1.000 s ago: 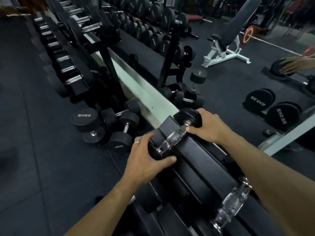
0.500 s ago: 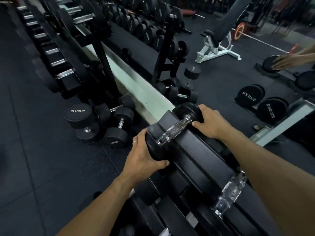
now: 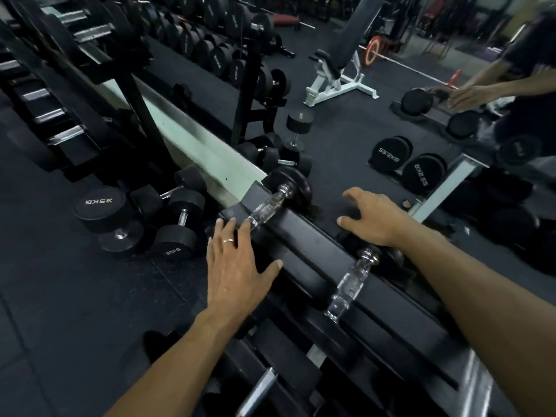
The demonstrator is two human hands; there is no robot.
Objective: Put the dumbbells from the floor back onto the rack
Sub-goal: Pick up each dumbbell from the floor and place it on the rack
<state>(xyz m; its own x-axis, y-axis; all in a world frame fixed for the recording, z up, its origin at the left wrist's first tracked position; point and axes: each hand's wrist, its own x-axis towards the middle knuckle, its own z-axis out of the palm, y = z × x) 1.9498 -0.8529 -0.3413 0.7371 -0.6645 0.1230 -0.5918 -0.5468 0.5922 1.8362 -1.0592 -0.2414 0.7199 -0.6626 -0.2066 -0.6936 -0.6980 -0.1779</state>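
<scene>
Chrome-handled dumbbell (image 3: 272,203) sits seated across the rack (image 3: 304,245), so both hands, left (image 3: 237,263) and right (image 3: 373,218), hover spread and empty, apparently finished placing it.

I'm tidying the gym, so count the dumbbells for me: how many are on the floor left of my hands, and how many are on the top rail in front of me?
Dumbbells on the floor: 3
Dumbbells on the top rail: 2
Total: 5
</scene>
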